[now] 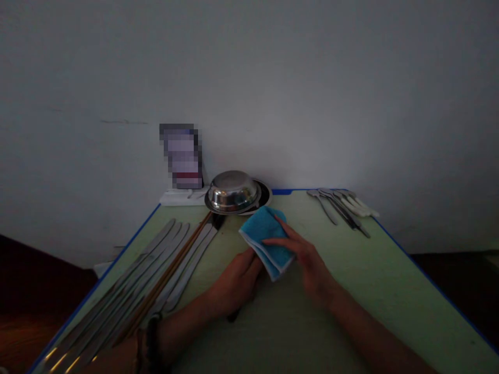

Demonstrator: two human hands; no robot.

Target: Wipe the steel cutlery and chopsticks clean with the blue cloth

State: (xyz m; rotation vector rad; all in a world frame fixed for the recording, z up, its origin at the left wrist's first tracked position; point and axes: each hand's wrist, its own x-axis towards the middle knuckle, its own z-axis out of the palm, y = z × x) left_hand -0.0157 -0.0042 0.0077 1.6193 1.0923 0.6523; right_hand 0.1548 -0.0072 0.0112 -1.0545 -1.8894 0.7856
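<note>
A folded blue cloth [267, 234] with a white edge is in my right hand [307, 259], whose fingers press over its right side. My left hand [239, 280] is closed just below the cloth. From the underside of that fist pokes the dark end [233, 315] of a slim thing, perhaps a handle; the cloth and fingers hide the rest. Left of my hands lie several metal table knives [150, 254] side by side, with brown chopsticks [183, 254] and more silver cutlery [195, 254] beside them.
At the back, a shiny metal bowl [233, 192] sits upside down, overlapping a dark round dish [265, 193]. A blurred phone-like screen [183, 156] leans on a white stand [181, 197]. Several spoons and forks [339, 205] lie back right. The green table [351, 275] has blue edges and meets a wall.
</note>
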